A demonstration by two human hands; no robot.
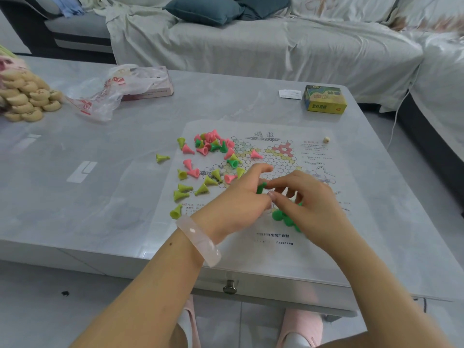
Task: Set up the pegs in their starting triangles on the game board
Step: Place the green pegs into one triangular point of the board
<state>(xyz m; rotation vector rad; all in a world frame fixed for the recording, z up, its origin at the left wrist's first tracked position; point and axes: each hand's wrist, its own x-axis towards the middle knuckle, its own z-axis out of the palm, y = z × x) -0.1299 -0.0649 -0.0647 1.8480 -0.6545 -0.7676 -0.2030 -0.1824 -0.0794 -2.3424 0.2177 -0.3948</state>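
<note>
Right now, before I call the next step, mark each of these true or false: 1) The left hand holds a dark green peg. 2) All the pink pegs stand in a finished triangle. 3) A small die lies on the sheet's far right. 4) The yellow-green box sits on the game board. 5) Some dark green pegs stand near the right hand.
1) True: the left hand pinches a dark green peg.
2) False: the pink pegs lie scattered.
3) True: the die lies there.
4) False: the box sits on the table, beyond the game board.
5) True: a green cluster stands by the right hand.
</note>
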